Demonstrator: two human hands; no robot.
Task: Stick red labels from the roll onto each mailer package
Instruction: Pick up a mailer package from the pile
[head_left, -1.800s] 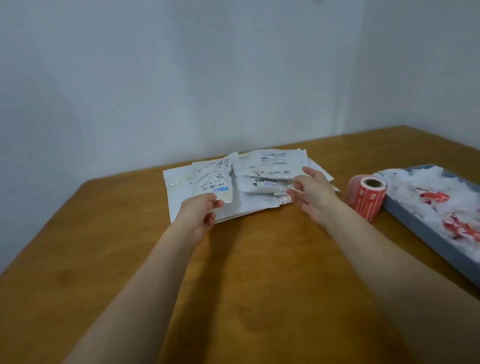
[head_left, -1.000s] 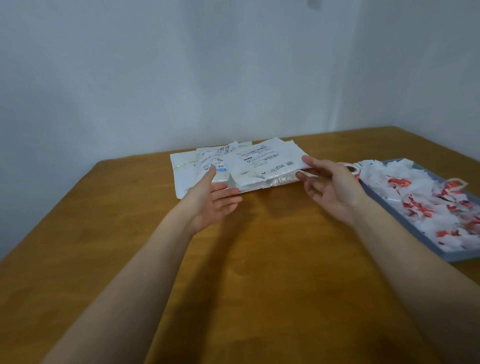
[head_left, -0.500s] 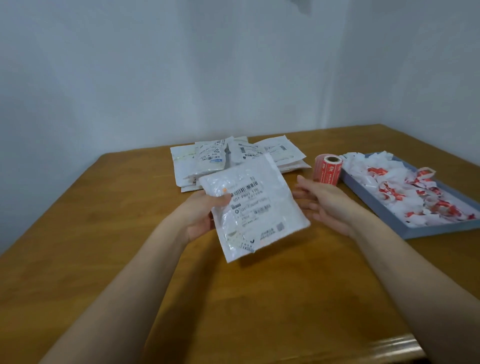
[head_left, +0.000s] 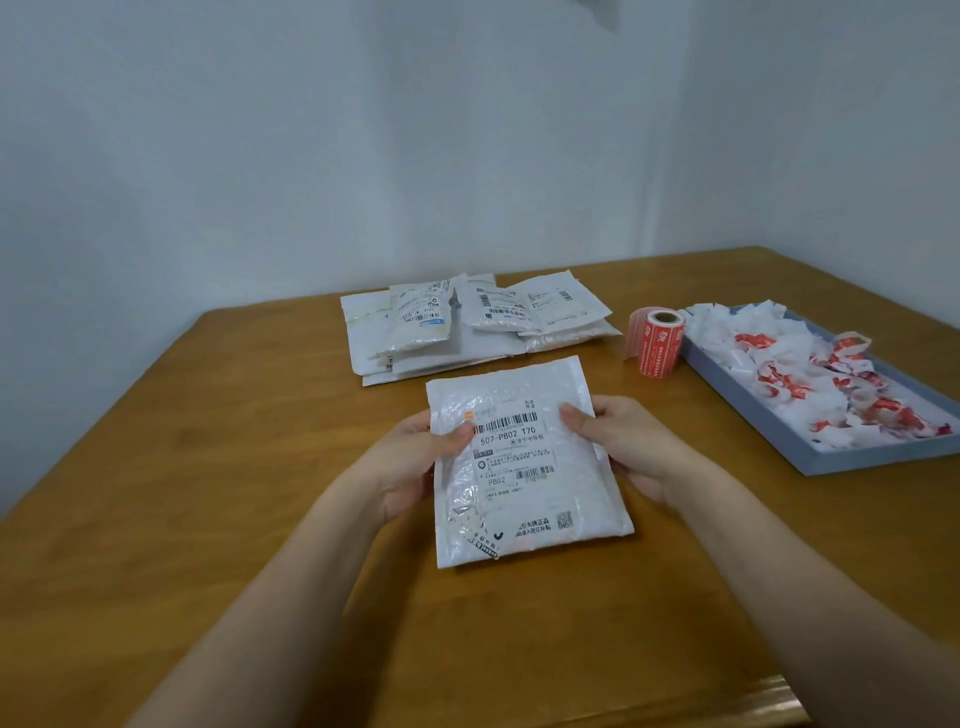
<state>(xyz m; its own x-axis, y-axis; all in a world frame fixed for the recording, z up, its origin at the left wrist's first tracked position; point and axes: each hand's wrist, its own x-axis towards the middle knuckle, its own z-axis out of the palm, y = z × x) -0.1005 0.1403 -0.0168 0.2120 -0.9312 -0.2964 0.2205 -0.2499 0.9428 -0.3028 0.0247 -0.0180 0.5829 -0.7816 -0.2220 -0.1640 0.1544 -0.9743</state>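
Nearest me, the left hand (head_left: 415, 467) and right hand (head_left: 618, 447) each pinch a side edge of one white mailer (head_left: 524, 467), thumbs on top, just above the counter (head_left: 208, 467). It looks light, floppy and slick, so edge grips suit it. Beyond the mailer lies the pile of packages (head_left: 467, 327); right of that, the red label roll (head_left: 657, 343) beside a tray of scraps (head_left: 810, 447).

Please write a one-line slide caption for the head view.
Both hands, left and right, hold a white mailer; label roll waits nearby.
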